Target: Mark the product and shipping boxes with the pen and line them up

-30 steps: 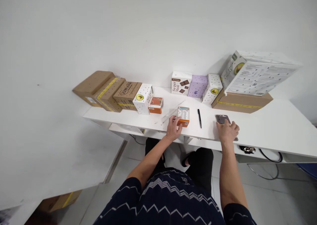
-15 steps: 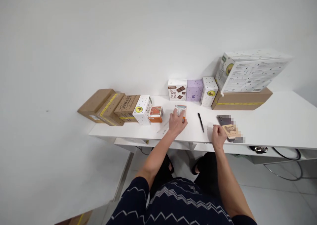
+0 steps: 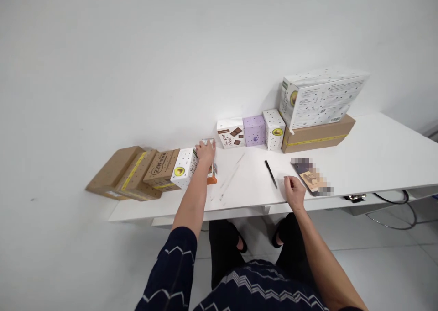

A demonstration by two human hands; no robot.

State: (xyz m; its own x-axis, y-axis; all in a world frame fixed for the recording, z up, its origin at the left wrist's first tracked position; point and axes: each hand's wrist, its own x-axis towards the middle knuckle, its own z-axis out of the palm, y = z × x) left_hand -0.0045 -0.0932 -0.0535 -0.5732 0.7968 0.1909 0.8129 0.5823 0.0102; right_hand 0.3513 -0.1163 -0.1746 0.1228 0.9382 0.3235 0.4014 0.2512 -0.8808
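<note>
My left hand (image 3: 205, 153) is reaching over to the left group of boxes, its fingers closed over a small whitish box (image 3: 209, 142) that they mostly cover. Just in front of it is an orange box (image 3: 212, 175), partly hidden by my wrist. A white avocado-print box (image 3: 182, 169) stands directly left of my hand. My right hand (image 3: 294, 193) rests curled closed near the table's front edge; whatever its fingers hold, if anything, is hidden. A black pen (image 3: 270, 174) lies to its left, and a phone with a picture on its back (image 3: 310, 176) lies to its right, partly pixelated.
Brown cartons (image 3: 114, 171) with yellow tape line the left end of the white table (image 3: 246, 190). Against the wall stand a chocolate-print box (image 3: 231, 134), a purple box (image 3: 254, 130) and a spotted avocado box (image 3: 274, 129). A large white box (image 3: 325, 98) sits on a brown carton (image 3: 316, 136).
My left hand has carried the small box left, from the table's middle to behind the orange box. The view has shifted. My right hand remains closed beside the phone.
</note>
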